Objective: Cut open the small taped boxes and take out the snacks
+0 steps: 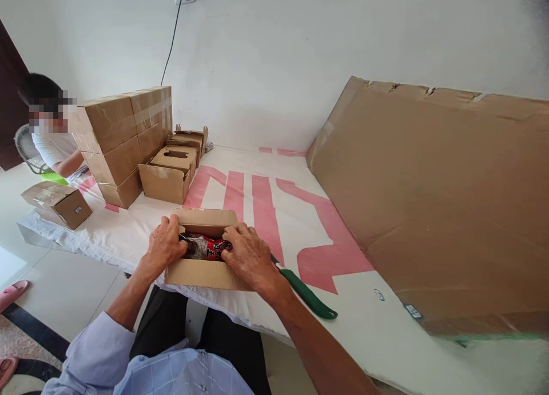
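Packing is what we judge to be in hand: our left hand [165, 245] and right hand [249, 252] press a red packet [206, 247] into the open carton [201, 272] at the worktop [274, 212] edge, fingers curled on packet and rim. Closing it calls for freeing the flaps.

Two hands [165, 246] [246, 255], one open box [201, 269]
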Demonstrator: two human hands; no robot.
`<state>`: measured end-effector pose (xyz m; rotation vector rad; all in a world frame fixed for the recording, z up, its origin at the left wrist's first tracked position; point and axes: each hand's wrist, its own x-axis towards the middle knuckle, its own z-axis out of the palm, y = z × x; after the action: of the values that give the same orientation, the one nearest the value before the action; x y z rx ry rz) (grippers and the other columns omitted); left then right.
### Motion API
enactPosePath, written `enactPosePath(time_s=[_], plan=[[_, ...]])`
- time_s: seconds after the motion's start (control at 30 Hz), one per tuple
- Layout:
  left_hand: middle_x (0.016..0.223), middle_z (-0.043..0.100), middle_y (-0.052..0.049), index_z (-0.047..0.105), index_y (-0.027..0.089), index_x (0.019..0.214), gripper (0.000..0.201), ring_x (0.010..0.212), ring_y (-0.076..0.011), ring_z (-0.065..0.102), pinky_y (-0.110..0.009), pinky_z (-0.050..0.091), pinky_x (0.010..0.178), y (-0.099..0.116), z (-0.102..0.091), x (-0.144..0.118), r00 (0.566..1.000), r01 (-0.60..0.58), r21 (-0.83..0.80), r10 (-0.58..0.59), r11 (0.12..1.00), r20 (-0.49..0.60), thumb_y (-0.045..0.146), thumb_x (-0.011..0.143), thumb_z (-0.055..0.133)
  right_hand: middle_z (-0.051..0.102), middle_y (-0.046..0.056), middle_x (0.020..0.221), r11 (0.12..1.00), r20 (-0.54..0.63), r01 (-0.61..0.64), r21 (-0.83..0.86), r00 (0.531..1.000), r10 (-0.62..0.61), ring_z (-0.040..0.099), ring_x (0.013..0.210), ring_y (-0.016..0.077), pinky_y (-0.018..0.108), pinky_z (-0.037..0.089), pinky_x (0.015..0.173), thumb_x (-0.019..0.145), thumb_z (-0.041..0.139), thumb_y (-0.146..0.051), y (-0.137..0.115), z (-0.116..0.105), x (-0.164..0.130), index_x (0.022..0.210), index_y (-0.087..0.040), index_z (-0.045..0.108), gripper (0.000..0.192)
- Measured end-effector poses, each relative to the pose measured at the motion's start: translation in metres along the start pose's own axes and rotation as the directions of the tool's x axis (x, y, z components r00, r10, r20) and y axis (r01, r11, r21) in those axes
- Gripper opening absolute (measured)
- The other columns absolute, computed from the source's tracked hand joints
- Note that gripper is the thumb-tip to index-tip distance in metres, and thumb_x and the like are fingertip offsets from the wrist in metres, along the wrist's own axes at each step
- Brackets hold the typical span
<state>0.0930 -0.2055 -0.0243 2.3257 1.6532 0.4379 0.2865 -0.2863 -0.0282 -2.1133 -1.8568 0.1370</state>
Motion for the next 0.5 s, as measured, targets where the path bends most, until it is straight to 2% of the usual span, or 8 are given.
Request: enactPosePath(time_s=[0.07, 0.1, 0.2, 0.27, 0.33, 0.4, 0.47, 0.5], plan=[[0.119, 0.069, -0.014, 0.058, 0.019, 0.131, 0.052, 0.11, -0.0348, 0.068, -0.047, 0.052, 0.097, -0.013, -0.008, 0.004, 0.998, -0.024, -0.218, 0.035, 0.976, 0.046, 0.022, 0.08, 0.062, 0.07, 0.012, 0.119, 0.992, -0.045, -0.018, 0.126, 0.999, 0.023, 0.063, 0.112, 0.0309, 0.041, 0.051, 0.085, 0.084, 0.057, -0.014, 0.013, -0.003, -0.002, 0.104, -0.021, 0.069, 0.024], [0.122, 0.07, -0.013, 0.056, 0.019, 0.137, 0.057, 0.111, -0.0329, 0.068, -0.046, 0.053, 0.098, -0.022, -0.012, 0.006, 0.994, -0.025, -0.35, 0.059, 0.936, 0.089, 0.024, 0.081, 0.06, 0.071, 0.011, 0.119, 0.975, -0.073, -0.02, 0.222, 0.997, 0.037, 0.065, 0.112, 0.0293, 0.041, 0.052, 0.088, 0.084, 0.056, -0.015, 0.022, -0.004, -0.003, 0.105, -0.021, 0.069, 0.026], [0.138, 0.068, -0.011, 0.044, 0.022, 0.156, 0.073, 0.113, -0.0284, 0.069, -0.043, 0.057, 0.093, -0.056, -0.022, 0.007, 0.969, 0.035, -0.658, 0.137, 0.752, 0.208, 0.028, 0.084, 0.053, 0.074, 0.009, 0.122, 0.824, -0.099, -0.003, 0.566, 0.992, 0.072, 0.07, 0.108, 0.0244, 0.037, 0.056, 0.085, 0.085, 0.05, -0.017, 0.051, -0.008, -0.006, 0.116, -0.023, 0.068, 0.037], [0.15, 0.06, -0.012, 0.037, 0.027, 0.162, 0.079, 0.12, -0.0291, 0.068, -0.044, 0.057, 0.095, -0.077, -0.023, 0.003, 0.969, 0.027, -0.716, 0.158, 0.697, 0.191, 0.028, 0.084, 0.054, 0.073, 0.011, 0.125, 0.734, -0.068, -0.029, 0.678, 0.992, 0.102, 0.072, 0.104, 0.0233, 0.034, 0.059, 0.077, 0.086, 0.047, -0.018, 0.069, -0.006, -0.009, 0.124, -0.023, 0.065, 0.042], [0.162, 0.048, -0.012, 0.042, 0.029, 0.16, 0.079, 0.136, -0.0323, 0.059, -0.048, 0.053, 0.106, -0.089, -0.019, -0.005, 0.983, -0.084, -0.633, 0.168, 0.769, 0.075, 0.026, 0.083, 0.058, 0.071, 0.013, 0.127, 0.768, -0.076, -0.062, 0.638, 0.987, 0.144, 0.072, 0.103, 0.0242, 0.035, 0.06, 0.077, 0.087, 0.048, -0.019, 0.082, 0.001, -0.013, 0.128, -0.021, 0.063, 0.044], [0.168, 0.04, -0.01, 0.055, 0.027, 0.151, 0.068, 0.152, -0.0355, 0.042, -0.055, 0.042, 0.12, -0.09, -0.015, -0.014, 0.975, -0.216, -0.421, 0.217, 0.881, -0.045, 0.02, 0.083, 0.059, 0.069, 0.015, 0.127, 0.872, -0.149, -0.066, 0.486, 0.976, 0.157, 0.071, 0.104, 0.0263, 0.039, 0.06, 0.082, 0.088, 0.049, -0.02, 0.086, 0.01, -0.017, 0.129, -0.019, 0.064, 0.043], [0.168, 0.042, -0.009, 0.066, 0.025, 0.136, 0.051, 0.16, -0.0366, 0.028, -0.06, 0.03, 0.126, -0.08, -0.014, -0.021, 0.953, -0.303, -0.227, 0.296, 0.926, -0.065, 0.016, 0.087, 0.054, 0.068, 0.018, 0.129, 0.959, -0.256, -0.03, 0.283, 0.961, 0.105, 0.068, 0.111, 0.0305, 0.045, 0.058, 0.089, 0.091, 0.049, -0.019, 0.083, 0.015, -0.02, 0.126, -0.016, 0.066, 0.039], [0.166, 0.045, -0.009, 0.069, 0.025, 0.13, 0.044, 0.16, -0.0369, 0.028, -0.061, 0.029, 0.126, -0.073, -0.014, -0.023, 0.943, -0.333, -0.181, 0.331, 0.925, -0.039, 0.017, 0.091, 0.051, 0.066, 0.02, 0.132, 0.984, -0.306, 0.001, 0.177, 0.951, 0.054, 0.065, 0.117, 0.0327, 0.047, 0.056, 0.093, 0.092, 0.048, -0.018, 0.08, 0.015, -0.02, 0.124, -0.015, 0.067, 0.037]])
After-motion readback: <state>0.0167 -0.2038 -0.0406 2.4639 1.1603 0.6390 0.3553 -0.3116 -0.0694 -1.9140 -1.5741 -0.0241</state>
